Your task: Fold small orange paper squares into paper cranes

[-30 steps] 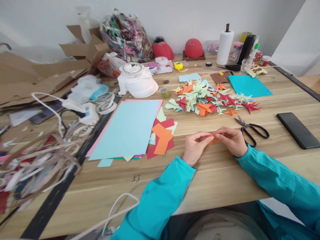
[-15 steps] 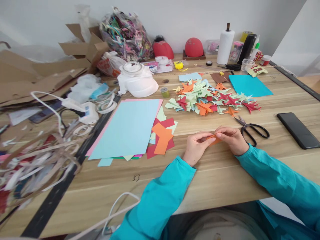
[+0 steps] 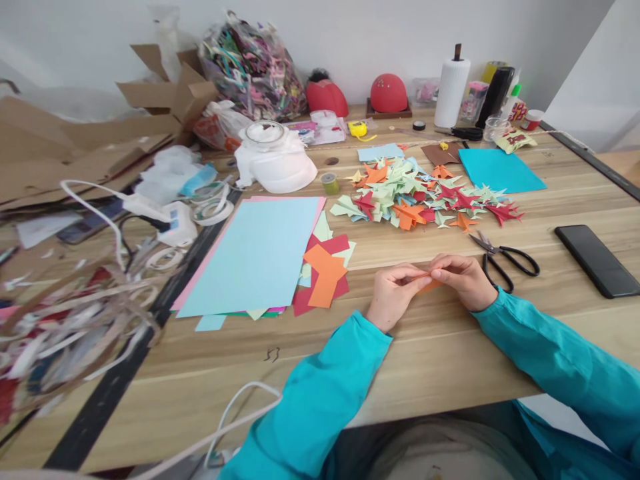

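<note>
Between my two hands is a small piece of orange paper, mostly covered by fingers. My left hand pinches its left side, and my right hand pinches the right side, thumbs close together. Just beyond my right wrist lie black-handled scissors, blades apart. Behind the hands spreads a heap of folded paper shapes in pale green, orange, red and blue. To the left, orange paper pieces rest on red and green ones, beside a stack of light blue sheets with pink below.
A black phone lies at the right. Turquoise paper sits behind the heap. Tangled strips, a power strip and cables crowd the left. A white cable crosses near my left sleeve.
The hands stay in nearly the same place, still pinching the orange paper. The fingers shift slightly, and a little less of the paper shows.
</note>
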`<state>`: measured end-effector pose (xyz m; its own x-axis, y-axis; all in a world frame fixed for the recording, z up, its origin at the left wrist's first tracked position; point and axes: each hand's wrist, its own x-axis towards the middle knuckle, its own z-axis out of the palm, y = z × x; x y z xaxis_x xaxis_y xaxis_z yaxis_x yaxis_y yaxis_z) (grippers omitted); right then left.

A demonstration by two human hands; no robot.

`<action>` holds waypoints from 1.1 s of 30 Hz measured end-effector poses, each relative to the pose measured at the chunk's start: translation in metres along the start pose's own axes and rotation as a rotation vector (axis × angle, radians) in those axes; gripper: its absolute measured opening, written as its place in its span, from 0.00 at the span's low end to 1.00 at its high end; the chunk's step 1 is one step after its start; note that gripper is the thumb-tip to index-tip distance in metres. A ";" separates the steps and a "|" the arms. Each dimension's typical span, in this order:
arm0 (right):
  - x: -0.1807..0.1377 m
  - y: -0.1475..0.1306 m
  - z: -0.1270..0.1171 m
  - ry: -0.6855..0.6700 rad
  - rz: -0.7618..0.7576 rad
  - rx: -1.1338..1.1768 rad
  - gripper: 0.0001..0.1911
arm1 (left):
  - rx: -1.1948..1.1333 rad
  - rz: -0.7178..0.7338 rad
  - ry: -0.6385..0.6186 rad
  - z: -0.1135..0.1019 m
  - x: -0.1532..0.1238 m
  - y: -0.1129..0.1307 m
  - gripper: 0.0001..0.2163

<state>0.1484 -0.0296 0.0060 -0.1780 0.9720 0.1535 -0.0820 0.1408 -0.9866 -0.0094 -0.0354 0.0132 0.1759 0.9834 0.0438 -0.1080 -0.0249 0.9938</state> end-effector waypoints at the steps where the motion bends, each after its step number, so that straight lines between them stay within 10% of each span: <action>1: 0.000 0.002 -0.001 -0.005 0.010 0.013 0.08 | -0.005 -0.007 -0.004 0.000 0.000 0.001 0.06; 15: -0.001 0.000 0.006 0.117 0.285 0.309 0.10 | -0.263 -0.135 -0.034 -0.001 0.002 -0.002 0.12; 33: -0.001 -0.001 0.005 0.146 0.276 0.134 0.16 | -0.146 -0.253 -0.074 0.004 -0.001 -0.004 0.13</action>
<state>0.1439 -0.0312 0.0067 -0.0698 0.9880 -0.1376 -0.1800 -0.1481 -0.9724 -0.0054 -0.0373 0.0095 0.2852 0.9392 -0.1911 -0.1899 0.2508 0.9492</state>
